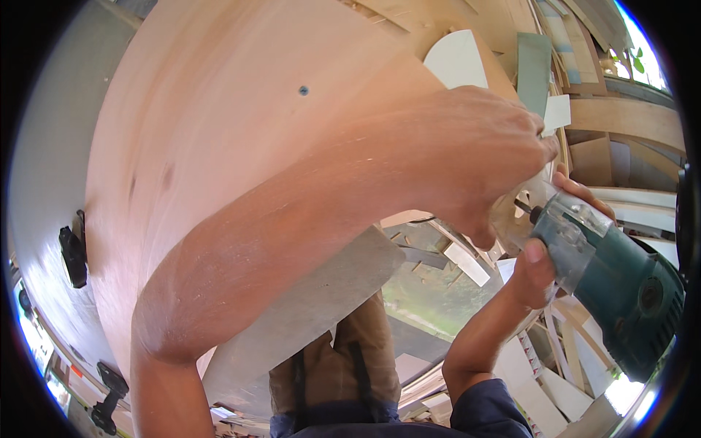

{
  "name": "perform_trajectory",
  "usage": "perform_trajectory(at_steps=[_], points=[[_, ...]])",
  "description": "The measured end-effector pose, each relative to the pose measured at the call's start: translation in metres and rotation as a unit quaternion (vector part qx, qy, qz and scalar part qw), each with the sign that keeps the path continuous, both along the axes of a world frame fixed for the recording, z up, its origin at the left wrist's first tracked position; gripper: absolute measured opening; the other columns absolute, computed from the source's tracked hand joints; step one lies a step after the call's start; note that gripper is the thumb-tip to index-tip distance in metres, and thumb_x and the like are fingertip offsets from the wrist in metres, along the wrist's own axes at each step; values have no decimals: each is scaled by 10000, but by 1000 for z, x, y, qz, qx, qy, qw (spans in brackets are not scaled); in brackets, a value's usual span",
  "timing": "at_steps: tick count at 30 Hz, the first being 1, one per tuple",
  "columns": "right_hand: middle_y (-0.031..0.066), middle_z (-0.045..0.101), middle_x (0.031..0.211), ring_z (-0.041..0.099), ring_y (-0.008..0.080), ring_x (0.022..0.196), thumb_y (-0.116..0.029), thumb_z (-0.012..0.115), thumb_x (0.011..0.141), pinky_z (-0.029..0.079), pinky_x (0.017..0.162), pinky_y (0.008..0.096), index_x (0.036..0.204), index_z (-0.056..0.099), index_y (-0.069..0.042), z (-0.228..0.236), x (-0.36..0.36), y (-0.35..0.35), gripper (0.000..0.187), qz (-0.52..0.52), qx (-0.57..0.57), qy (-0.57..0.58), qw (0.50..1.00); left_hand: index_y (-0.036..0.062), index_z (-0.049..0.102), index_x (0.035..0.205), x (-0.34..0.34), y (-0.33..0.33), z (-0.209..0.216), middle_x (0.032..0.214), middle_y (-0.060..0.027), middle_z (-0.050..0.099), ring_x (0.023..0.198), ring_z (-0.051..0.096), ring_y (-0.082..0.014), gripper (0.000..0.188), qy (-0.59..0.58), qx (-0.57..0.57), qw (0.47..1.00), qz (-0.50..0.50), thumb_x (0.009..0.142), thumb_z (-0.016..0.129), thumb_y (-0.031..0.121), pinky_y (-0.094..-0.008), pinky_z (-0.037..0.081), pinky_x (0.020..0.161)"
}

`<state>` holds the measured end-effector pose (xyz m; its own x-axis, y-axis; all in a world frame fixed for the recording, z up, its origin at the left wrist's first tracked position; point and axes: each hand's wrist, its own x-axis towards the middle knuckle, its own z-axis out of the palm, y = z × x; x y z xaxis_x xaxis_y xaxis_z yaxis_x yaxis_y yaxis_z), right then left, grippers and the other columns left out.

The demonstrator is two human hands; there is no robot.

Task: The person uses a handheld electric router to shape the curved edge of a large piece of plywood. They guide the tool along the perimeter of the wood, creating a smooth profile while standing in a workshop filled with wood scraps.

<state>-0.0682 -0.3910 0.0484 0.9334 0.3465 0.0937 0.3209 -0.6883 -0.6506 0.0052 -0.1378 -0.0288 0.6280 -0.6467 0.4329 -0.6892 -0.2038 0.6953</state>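
My right hand (539,270) holds a green trim router (624,288) by its clear plastic base housing, thumb on the near side and fingers on the far side. The router lies tilted, its bit (523,206) pointing toward my left hand. My left arm reaches across a large wooden panel (241,124). At its end my left hand (493,150) curls around the clear base plate (509,219) at the front of the router. Its fingertips are partly hidden. One screw head (304,90) shows in the panel face.
Below the panel is a grey board (314,303). Black clamps (73,248) sit along the left side. A white curved offcut (458,60) and a grey-green strip (534,73) lie at the far right. Wood scraps and boards (624,120) are piled on the right.
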Motion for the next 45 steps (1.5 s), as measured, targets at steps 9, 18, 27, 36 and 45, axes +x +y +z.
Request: perform_trajectory(at_steps=[9,18,27,36,45], points=[[221,615,1368,588,308,1366,-320,932,767,387,1248,495,1432,434,36,-16,10,-10,904,13,12,-13,1000,71,834,905,3,0,1,866,-113,787,885,771,-294,353,18,58,998,-13,625,939,258,-417,618,795],[179,628,1360,608,284,1319,-306,918,753,489,1144,445,1447,484,14,-6,23,-17,879,30,-56,58,996,-68,790,986,2,4,-4,1008,-192,749,989,748,-344,499,32,25,999,-25,583,972,164,-423,614,878],[217,622,1367,580,350,1388,-434,953,762,439,1196,452,1398,488,73,-31,9,4,937,-47,68,-30,996,-79,777,965,7,5,6,983,-205,746,969,750,-358,461,59,60,995,-45,595,957,129,-427,616,872],[155,618,1353,624,266,1251,-253,887,691,490,1123,412,1415,494,13,-41,15,-3,866,-17,95,-50,994,-81,778,961,4,12,3,975,-201,743,937,757,-347,438,67,31,997,-19,597,942,99,-418,626,828],[210,619,1380,562,333,1412,-298,939,780,399,1243,507,1471,431,20,-29,17,-7,914,21,76,-8,997,-39,797,970,8,14,11,952,-172,749,949,759,-325,394,65,83,993,-46,633,920,123,-414,620,824]])
